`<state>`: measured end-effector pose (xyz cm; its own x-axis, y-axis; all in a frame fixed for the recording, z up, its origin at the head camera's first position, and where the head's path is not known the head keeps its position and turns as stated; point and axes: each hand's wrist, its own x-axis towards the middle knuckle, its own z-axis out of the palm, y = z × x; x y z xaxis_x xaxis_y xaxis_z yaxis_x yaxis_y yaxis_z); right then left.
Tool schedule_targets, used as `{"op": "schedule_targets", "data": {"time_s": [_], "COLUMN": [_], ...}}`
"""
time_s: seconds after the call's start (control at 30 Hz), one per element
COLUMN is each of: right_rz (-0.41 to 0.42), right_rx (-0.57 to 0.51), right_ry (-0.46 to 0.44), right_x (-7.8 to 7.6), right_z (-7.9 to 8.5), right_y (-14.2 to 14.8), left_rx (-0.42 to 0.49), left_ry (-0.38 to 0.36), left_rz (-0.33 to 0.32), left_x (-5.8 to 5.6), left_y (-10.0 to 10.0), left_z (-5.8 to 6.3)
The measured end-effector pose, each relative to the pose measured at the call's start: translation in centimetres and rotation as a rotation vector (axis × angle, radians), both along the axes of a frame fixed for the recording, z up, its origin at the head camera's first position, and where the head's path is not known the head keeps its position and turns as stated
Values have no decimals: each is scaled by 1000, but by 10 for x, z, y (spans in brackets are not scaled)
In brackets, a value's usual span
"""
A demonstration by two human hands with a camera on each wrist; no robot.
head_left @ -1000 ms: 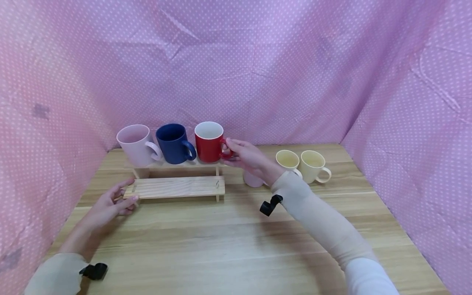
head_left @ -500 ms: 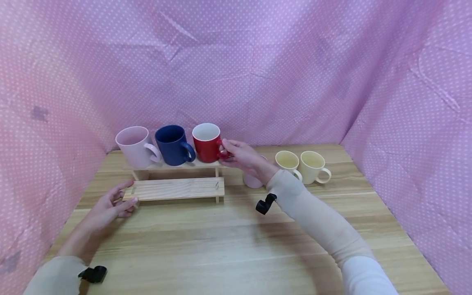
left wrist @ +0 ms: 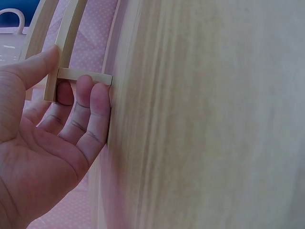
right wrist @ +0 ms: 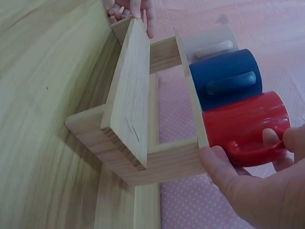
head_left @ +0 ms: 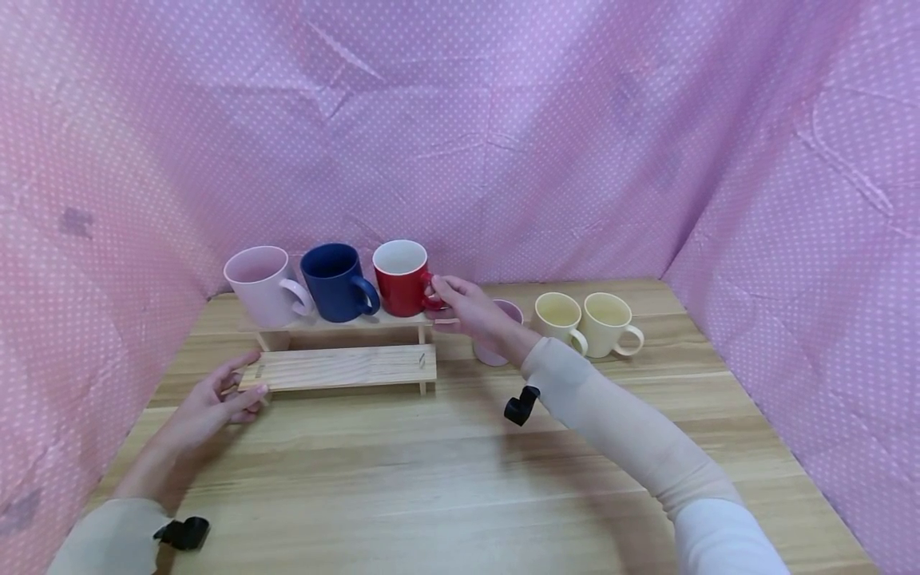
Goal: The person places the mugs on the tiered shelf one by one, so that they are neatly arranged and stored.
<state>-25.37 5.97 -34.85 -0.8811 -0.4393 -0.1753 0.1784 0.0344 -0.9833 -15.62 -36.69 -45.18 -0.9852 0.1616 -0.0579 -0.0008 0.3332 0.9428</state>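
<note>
My L hand [head_left: 207, 411] pinches the rack's [head_left: 345, 367] lower L end; pink mug [head_left: 257, 299], then blue mug [head_left: 331, 291], stand up top. My R hand [head_left: 476, 310] grips red mug [head_left: 399, 289] by its handle, at top R end. Risk, imo: letting go w/ base overhanging tips it; bumping the rack shifts all 3.

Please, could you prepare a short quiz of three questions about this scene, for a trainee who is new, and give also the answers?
1. Choose one: which mug does the right hand hold?
A) pale pink
B) blue
C) red

2. True or false: the left hand holds the blue mug.

3. Fill the gap: on the table, two ____ mugs stand side by side.

Key:
1. C, the red mug.
2. False; it grips the end of the lower shelf.
3. yellow
</note>
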Motion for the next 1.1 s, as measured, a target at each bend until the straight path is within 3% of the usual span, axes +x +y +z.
{"op": "schedule_targets", "data": {"time_s": [0.7, 1.1], "right_rz": [75, 102], "right_rx": [-35, 70], "right_ry": [-15, 22], "right_x": [3, 9], "right_z": [2, 7], "right_y": [10, 34], "left_rx": [-36, -8], "left_ry": [-12, -11], "left_rz": [15, 12], "left_x": [1, 1], "left_y": [2, 0], "left_z": [3, 1]}}
